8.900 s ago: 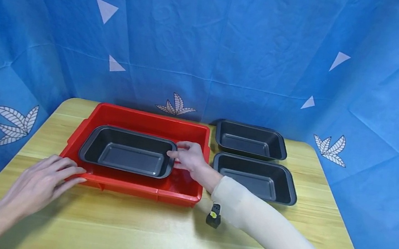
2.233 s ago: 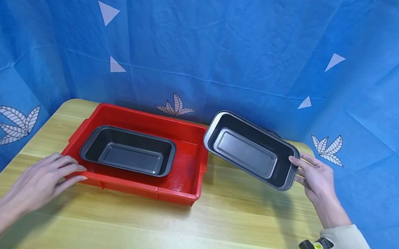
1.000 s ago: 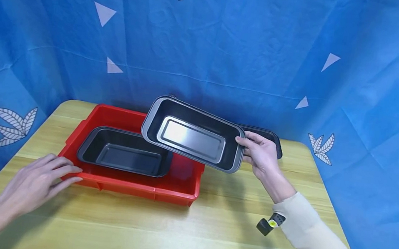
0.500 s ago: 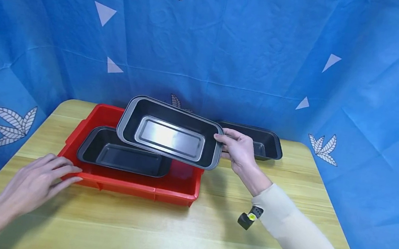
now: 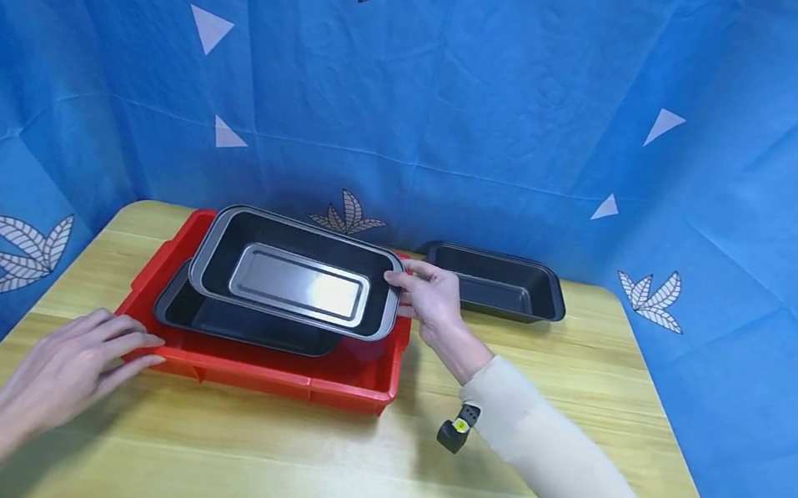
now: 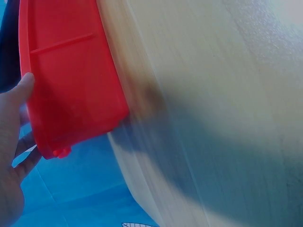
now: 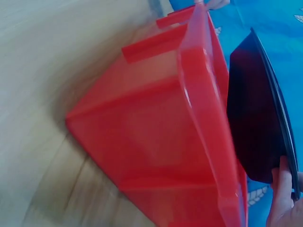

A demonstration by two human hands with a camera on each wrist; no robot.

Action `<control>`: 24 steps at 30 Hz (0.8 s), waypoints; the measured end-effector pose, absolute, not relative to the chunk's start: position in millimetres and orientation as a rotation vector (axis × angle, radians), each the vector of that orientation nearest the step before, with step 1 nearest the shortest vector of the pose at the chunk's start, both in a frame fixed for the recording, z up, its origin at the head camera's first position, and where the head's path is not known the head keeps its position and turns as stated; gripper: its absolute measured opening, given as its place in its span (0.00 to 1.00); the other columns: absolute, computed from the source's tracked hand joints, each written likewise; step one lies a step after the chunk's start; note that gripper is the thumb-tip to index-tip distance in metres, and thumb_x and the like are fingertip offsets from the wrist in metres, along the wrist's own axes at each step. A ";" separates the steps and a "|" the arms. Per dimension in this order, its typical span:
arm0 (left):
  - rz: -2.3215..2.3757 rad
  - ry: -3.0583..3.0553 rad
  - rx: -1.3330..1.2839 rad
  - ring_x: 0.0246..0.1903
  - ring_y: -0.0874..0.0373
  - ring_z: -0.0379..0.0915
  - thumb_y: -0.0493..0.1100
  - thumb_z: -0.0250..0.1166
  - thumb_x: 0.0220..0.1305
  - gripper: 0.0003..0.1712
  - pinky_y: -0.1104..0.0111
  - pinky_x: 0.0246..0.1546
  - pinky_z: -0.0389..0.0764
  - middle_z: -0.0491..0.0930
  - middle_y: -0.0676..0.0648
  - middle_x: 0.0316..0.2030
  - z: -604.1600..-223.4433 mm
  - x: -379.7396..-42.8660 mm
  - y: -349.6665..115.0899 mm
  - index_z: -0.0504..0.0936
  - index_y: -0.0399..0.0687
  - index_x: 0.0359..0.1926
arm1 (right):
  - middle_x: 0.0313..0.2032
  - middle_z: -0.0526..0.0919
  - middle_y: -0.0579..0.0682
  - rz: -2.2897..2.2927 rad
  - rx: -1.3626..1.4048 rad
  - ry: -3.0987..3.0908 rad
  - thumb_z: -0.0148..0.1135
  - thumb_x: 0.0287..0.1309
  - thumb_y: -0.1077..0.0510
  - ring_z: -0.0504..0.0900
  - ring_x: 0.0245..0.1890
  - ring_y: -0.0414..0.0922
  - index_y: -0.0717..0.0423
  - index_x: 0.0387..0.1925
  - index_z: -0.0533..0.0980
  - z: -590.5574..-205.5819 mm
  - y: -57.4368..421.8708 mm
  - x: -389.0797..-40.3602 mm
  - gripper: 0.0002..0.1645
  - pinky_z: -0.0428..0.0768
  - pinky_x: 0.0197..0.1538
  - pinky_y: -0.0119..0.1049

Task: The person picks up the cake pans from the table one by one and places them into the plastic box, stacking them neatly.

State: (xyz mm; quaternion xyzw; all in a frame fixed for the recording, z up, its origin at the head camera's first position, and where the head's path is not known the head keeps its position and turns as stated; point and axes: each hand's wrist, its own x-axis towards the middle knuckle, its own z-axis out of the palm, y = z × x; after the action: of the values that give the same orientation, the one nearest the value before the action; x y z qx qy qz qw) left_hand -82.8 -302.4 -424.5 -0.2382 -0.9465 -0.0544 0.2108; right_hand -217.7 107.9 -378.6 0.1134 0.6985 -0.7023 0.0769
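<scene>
My right hand (image 5: 434,297) pinches the right end of a dark loaf pan (image 5: 299,282), thumb inside the rim and fingers outside. This pan is tilted over the red bin (image 5: 349,398), its inside facing me. Beneath it, a second loaf pan (image 5: 244,331) lies in the bin, partly hidden. In the right wrist view, the held pan (image 7: 253,109) shows its dark outer side past the bin's rim (image 7: 199,94). My left hand (image 5: 69,365) holds the bin's front left corner; the left wrist view shows the thumb (image 6: 23,87) at the rim.
A third loaf pan (image 5: 496,283) stands on the wooden table (image 5: 309,473) behind the right of the bin. Blue cloth (image 5: 541,91) hangs close along the table's back and sides. A small black device (image 5: 454,433) is strapped at my right wrist.
The right hand has let go of the pan in the bin, picked the front pan off the table, and carried it left and lower over the bin. The left hand stays at the corner.
</scene>
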 end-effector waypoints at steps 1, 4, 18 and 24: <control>-0.151 -2.630 -0.664 0.39 0.51 0.77 0.76 0.30 0.70 0.50 0.50 0.38 0.86 0.88 0.46 0.40 -424.6 -82.8 -302.6 0.92 0.52 0.44 | 0.41 0.92 0.55 -2.098 0.341 2.098 0.73 0.64 0.61 0.90 0.28 0.42 0.57 0.56 0.85 -380.2 105.0 -217.9 0.19 0.91 0.36 0.38; -0.140 -2.637 -0.669 0.40 0.51 0.78 0.70 0.60 0.68 0.30 0.50 0.38 0.86 0.88 0.46 0.41 -424.4 -82.8 -302.7 0.92 0.52 0.45 | 0.44 0.92 0.58 -2.094 0.335 2.095 0.73 0.64 0.61 0.91 0.28 0.43 0.57 0.55 0.85 -383.9 96.9 -217.6 0.18 0.91 0.37 0.39; -0.150 -2.618 -0.671 0.39 0.52 0.78 0.77 0.26 0.72 0.53 0.50 0.37 0.86 0.89 0.46 0.40 -425.2 -82.9 -302.1 0.92 0.52 0.44 | 0.46 0.92 0.58 -2.019 0.276 2.076 0.73 0.66 0.58 0.91 0.30 0.42 0.55 0.55 0.85 -393.8 67.8 -215.9 0.18 0.91 0.38 0.39; -0.157 -2.627 -0.666 0.39 0.52 0.78 0.77 0.28 0.72 0.52 0.49 0.38 0.86 0.89 0.46 0.40 -424.9 -82.4 -302.1 0.92 0.52 0.44 | 0.45 0.93 0.58 -1.980 0.259 2.112 0.74 0.65 0.58 0.92 0.31 0.43 0.54 0.55 0.86 -395.5 59.1 -215.8 0.18 0.91 0.39 0.41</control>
State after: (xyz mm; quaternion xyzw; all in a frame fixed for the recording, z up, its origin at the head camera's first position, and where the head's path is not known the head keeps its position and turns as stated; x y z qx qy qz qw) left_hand -82.4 -302.1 -424.9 -0.2398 -0.9457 -0.0565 0.2120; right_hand -215.8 59.1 -395.5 0.0886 0.7216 -0.6765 0.1174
